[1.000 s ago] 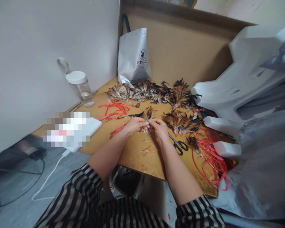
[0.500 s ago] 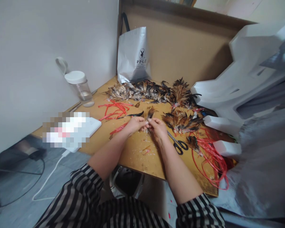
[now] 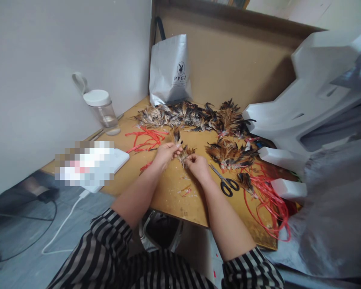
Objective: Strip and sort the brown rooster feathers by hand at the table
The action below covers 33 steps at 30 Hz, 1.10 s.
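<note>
Left hand [image 3: 167,152], fingers pinched on a feather tuft [image 3: 176,134]; right hand [image 3: 199,166], slightly nearer, fingertips closed on brown feathers [image 3: 189,151]; both forearms converge over the table [image 3: 168,200].

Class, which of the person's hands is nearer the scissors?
Right. The right hand is just left of the scissors, near their blades; the left hand is farther left.

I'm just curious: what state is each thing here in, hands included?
Left hand: pinching feathers
Right hand: pinching feathers
Scissors: lying down, apparently closed
Bottle: standing, lid on
Silver bag: standing upright
White device: cable plugged in; screen blurred out
Red strips at right: loose, tangled
Back feather row: heaped
</note>
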Each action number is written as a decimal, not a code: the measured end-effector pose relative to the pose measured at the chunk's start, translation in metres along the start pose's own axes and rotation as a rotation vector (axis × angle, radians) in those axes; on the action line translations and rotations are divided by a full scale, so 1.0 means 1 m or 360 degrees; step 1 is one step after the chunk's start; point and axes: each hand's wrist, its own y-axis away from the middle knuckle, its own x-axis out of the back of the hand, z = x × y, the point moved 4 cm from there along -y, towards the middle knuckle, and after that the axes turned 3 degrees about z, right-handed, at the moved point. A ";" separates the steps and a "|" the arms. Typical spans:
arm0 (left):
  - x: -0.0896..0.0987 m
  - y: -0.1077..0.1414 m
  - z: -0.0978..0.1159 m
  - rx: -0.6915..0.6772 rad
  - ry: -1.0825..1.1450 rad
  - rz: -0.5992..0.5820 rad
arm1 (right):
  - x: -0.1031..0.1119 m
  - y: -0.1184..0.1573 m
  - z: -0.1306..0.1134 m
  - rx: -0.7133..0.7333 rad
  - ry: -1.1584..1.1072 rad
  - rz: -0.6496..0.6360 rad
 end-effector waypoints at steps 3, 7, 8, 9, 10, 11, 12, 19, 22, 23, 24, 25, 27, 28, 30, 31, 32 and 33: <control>0.000 0.000 0.000 0.0012 0.0012 0.0005 | -0.003 0.002 -0.007 0.0009 0.0237 0.0038; 0.001 -0.002 -0.002 0.0030 0.0012 0.0016 | -0.003 0.001 -0.011 0.0012 0.0199 0.0056; 0.002 -0.002 -0.002 0.0033 0.0009 0.0014 | -0.001 0.000 -0.009 -0.0005 0.0098 0.0068; 0.002 -0.002 -0.003 0.0036 0.0003 0.0010 | 0.000 -0.001 -0.007 -0.0031 -0.0035 0.0084; 0.002 -0.003 -0.003 0.0038 -0.0002 0.0004 | 0.003 -0.002 -0.004 -0.0066 -0.0186 0.0106; 0.002 -0.003 -0.004 0.0040 -0.0004 -0.0003 | 0.005 -0.003 -0.001 -0.0113 -0.0344 0.0133; 0.002 -0.003 -0.004 0.0040 -0.0003 -0.0008 | 0.007 -0.005 0.003 -0.0171 -0.0501 0.0152; -0.002 -0.001 -0.007 0.0107 0.0028 -0.0097 | 0.008 -0.005 0.005 -0.0481 -0.1290 -0.0023; -0.002 -0.002 -0.008 0.0128 0.0048 -0.0138 | 0.009 -0.005 0.001 -0.0506 -0.1573 -0.0087; -0.002 -0.001 -0.008 0.0130 0.0049 -0.0154 | 0.010 -0.005 -0.001 -0.0531 -0.1662 -0.0119; -0.002 -0.001 -0.009 0.0131 0.0046 -0.0173 | 0.010 -0.005 -0.002 -0.0564 -0.1736 -0.0150; -0.003 0.000 -0.009 0.0136 0.0039 -0.0195 | 0.011 -0.005 -0.002 -0.0601 -0.1792 -0.0182; -0.004 0.001 -0.009 0.0161 0.0010 -0.0246 | 0.012 -0.004 -0.003 -0.0681 -0.1849 -0.0231; -0.005 0.003 -0.010 0.0183 -0.0013 -0.0270 | 0.013 -0.004 -0.003 -0.0712 -0.1860 -0.0237; -0.007 0.006 -0.010 0.0230 -0.0068 -0.0319 | 0.014 -0.004 -0.002 -0.0747 -0.1873 -0.0207; -0.009 0.008 -0.010 0.0255 -0.0098 -0.0349 | 0.015 -0.005 -0.001 -0.0750 -0.1877 -0.0173; -0.010 0.010 -0.010 0.0280 -0.0126 -0.0386 | 0.015 -0.005 -0.001 -0.0742 -0.1882 -0.0134; -0.012 0.012 -0.010 0.0306 -0.0154 -0.0430 | 0.015 -0.005 0.000 -0.0728 -0.1883 -0.0098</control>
